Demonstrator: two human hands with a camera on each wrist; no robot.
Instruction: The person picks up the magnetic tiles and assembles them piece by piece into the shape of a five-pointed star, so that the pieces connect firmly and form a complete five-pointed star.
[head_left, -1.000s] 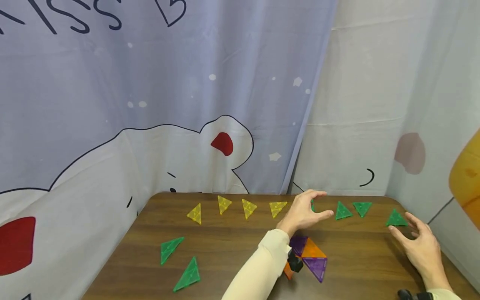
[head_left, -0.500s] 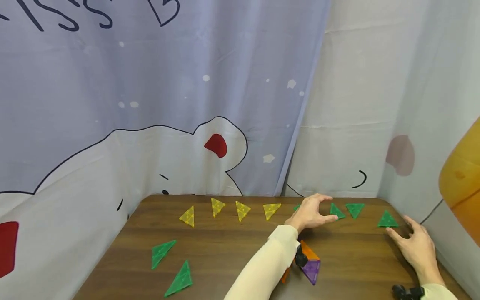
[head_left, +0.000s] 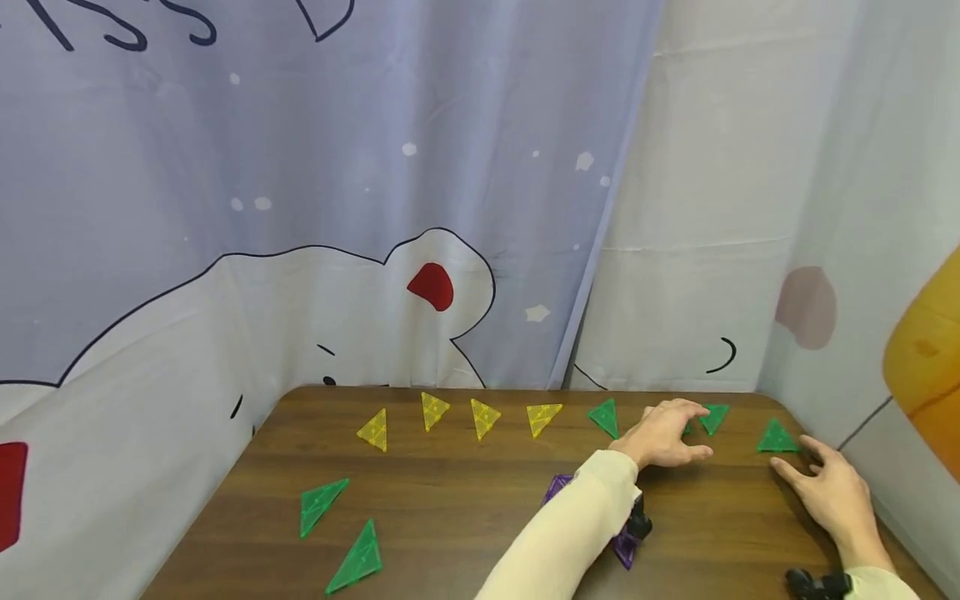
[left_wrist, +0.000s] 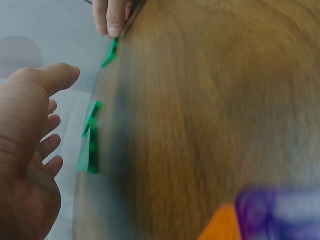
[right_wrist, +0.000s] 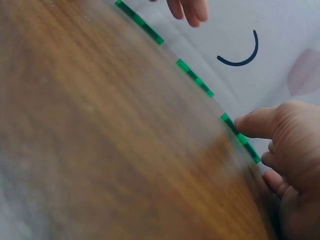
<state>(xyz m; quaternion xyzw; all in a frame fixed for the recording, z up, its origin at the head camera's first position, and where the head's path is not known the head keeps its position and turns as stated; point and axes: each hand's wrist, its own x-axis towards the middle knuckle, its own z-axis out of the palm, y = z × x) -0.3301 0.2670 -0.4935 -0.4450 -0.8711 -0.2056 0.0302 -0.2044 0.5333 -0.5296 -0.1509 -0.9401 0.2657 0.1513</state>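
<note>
Along the table's (head_left: 450, 475) far edge, right of four yellow triangular tiles (head_left: 484, 419) and one green triangular tile (head_left: 605, 417), the left hand (head_left: 662, 437) hovered with its grip spread and holding nothing, partly hiding a second green tile (head_left: 687, 427). A third green tile (head_left: 714, 418) lay just beyond its fingertips, and farther right a fourth green tile (head_left: 777, 437) lay beside the right hand (head_left: 834, 487), whose grip was parted at that tile's right corner, though whether it touched cannot be told.
</note>
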